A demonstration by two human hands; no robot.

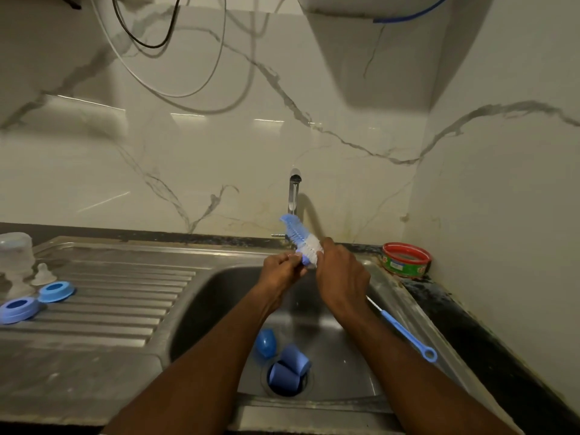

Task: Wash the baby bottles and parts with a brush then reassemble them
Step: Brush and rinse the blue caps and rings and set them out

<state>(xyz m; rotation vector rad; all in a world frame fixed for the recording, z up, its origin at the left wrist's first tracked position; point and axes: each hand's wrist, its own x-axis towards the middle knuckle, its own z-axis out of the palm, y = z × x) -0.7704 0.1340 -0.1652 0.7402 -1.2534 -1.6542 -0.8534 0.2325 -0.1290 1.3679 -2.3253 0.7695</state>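
Right over the sink [194,296], the bottle brush [299,240] sits between both hands below the tap [294,193]: the left hand [282,270] pinches its lower bristles, the right hand [340,274] curls around its white middle. Three blue caps [284,361] lie by the drain. Two blue collar rings [37,299], a clear teat [43,274] and a bottle [15,249] rest on the drainboard.

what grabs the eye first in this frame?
The two hands at centre over the sink: the left hand and right hand both hold the blue-and-white bottle brush, bristles pointing up toward the tap. Below them, blue caps lie at the drain. On the drainboard at left sit two blue collar rings and a clear nipple.
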